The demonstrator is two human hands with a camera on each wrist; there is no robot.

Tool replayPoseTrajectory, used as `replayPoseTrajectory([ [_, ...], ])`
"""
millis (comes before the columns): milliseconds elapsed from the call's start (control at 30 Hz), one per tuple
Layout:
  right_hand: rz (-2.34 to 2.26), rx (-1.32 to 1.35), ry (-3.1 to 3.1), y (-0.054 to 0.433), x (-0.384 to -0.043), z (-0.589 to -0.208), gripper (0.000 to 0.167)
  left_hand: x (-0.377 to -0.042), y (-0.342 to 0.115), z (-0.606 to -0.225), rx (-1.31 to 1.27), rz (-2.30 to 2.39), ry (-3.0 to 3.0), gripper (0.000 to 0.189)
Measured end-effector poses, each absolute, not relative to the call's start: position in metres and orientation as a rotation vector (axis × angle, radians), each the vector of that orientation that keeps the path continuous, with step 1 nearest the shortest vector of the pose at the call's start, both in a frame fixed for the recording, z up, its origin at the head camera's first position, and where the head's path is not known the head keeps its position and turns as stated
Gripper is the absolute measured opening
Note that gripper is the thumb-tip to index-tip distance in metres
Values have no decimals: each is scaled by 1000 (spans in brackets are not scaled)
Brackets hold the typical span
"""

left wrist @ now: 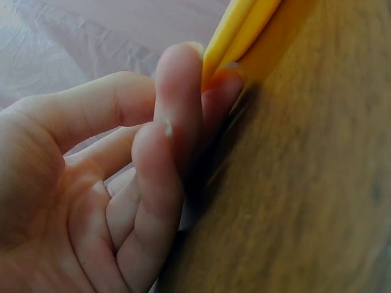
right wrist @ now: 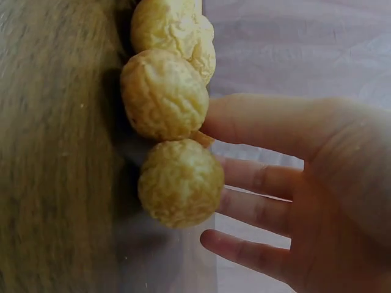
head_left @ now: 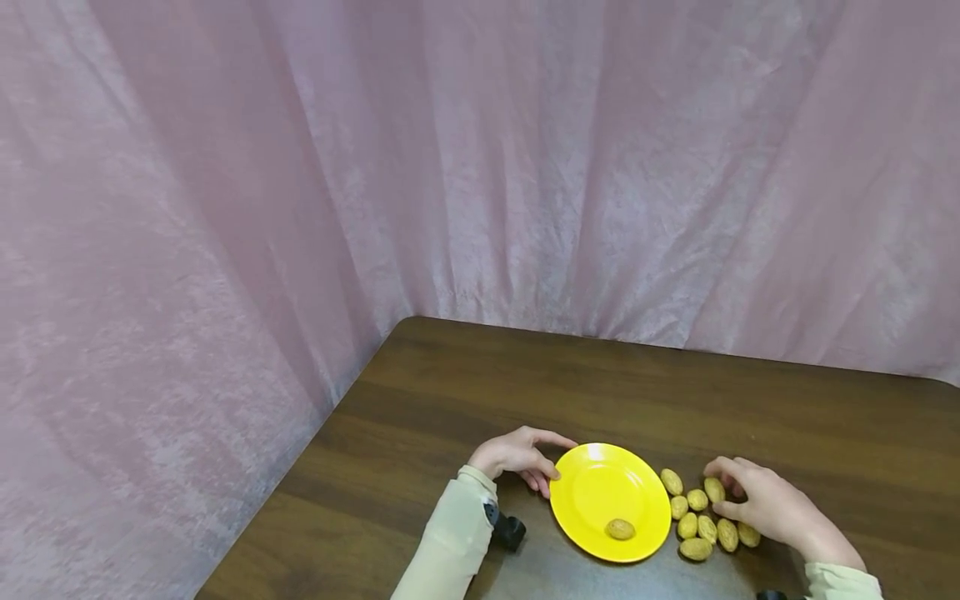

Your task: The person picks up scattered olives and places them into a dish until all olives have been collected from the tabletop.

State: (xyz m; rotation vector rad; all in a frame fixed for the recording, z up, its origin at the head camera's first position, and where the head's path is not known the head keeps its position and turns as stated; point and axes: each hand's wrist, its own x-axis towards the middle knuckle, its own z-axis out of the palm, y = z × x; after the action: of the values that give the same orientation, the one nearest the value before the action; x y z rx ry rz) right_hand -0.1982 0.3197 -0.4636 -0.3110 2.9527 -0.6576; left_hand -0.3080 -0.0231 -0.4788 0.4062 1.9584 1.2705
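In the head view a round yellow plate [head_left: 591, 492] stands on the table, with one wrinkled yellow oval piece [head_left: 620, 529] on its lower part. My left hand [head_left: 517, 454] holds the plate's left rim; in the left wrist view the fingertips [left wrist: 177, 79] sit at the plate's edge [left wrist: 235, 36]. Right of the plate lies a group of similar wrinkled ovals [head_left: 707, 529], walnut- or potato-like. My right hand [head_left: 768, 500] has thumb and fingers about one oval [head_left: 714, 489] at the group's far side. In the right wrist view nearer ovals [right wrist: 181, 183] largely hide that grip.
The brown wooden table [head_left: 450, 383] has a left edge and a far edge in view. Pink curtains [head_left: 510, 167] hang behind it and along its left side. A black wrist device [head_left: 508, 532] is strapped by the left sleeve [head_left: 453, 533].
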Motion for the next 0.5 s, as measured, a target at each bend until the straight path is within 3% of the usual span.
replayPoseTrajectory([
  [500, -584, -306, 3025, 314, -196, -460, 32, -308, -23, -479, 422, 1266, 1975, 47],
])
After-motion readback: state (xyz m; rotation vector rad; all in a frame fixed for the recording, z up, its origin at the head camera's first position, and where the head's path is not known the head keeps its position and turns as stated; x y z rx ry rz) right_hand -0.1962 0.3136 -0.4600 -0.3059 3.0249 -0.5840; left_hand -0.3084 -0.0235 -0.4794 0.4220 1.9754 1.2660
